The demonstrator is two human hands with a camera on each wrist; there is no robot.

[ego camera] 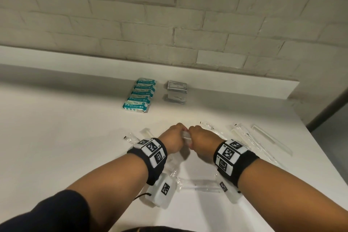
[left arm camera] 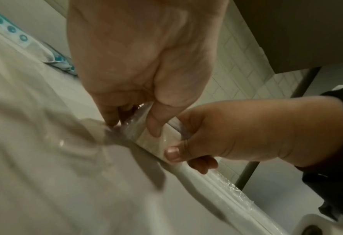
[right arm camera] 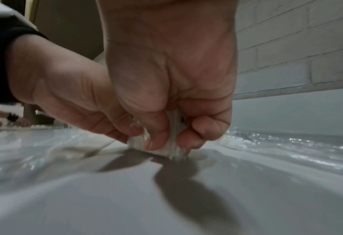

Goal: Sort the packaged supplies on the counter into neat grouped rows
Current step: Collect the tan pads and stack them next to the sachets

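Note:
Both hands meet at the counter's middle over one clear-wrapped white packet (ego camera: 185, 137). My left hand (ego camera: 175, 137) pinches its end between thumb and fingers, as the left wrist view shows (left arm camera: 134, 124). My right hand (ego camera: 199, 137) grips the same packet (left arm camera: 156, 141) just beside it, thumb on top (right arm camera: 172, 139). The packet (right arm camera: 138, 141) touches the white counter (ego camera: 75, 137). Further back lie a neat row of teal packets (ego camera: 140, 96) and two small piles of grey sachets (ego camera: 177, 87). Most of the held packet is hidden by the hands in the head view.
Loose clear-wrapped long items lie to the right (ego camera: 244, 134) and far right (ego camera: 271, 140), to the left (ego camera: 130, 137), and near me between the wrists (ego camera: 197, 184). A low ledge and brick wall (ego camera: 169, 24) bound the back. The counter's right edge (ego camera: 320, 147) drops off.

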